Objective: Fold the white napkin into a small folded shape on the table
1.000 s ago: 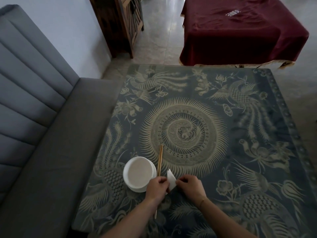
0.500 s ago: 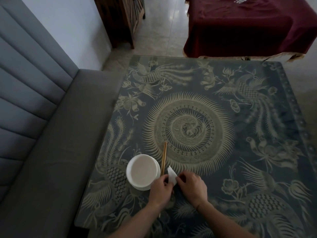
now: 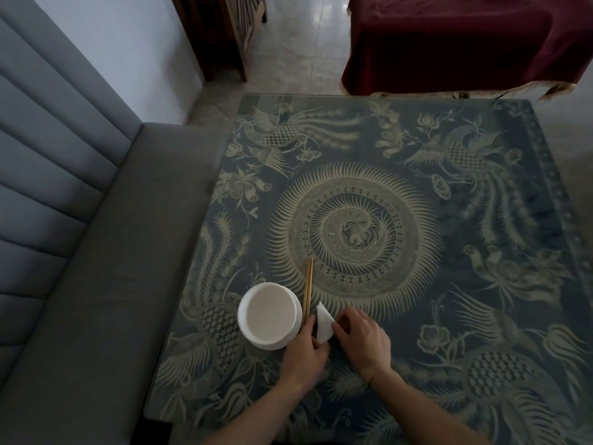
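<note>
The white napkin is a small folded piece with a pointed top, standing between my two hands near the table's front edge. My left hand pinches its lower left side, fingers curled. My right hand grips its right edge with thumb and fingertips. Both hands hide the napkin's lower part.
A white bowl on a white plate sits just left of my left hand. A pair of wooden chopsticks lies between bowl and napkin. The patterned blue tablecloth covers the table. A grey bench runs along the left; a red-draped table stands beyond.
The camera view has tilted down a little. My hands have stayed on the napkin, pressing it closer together; the folded piece looks slightly narrower and more upright.
</note>
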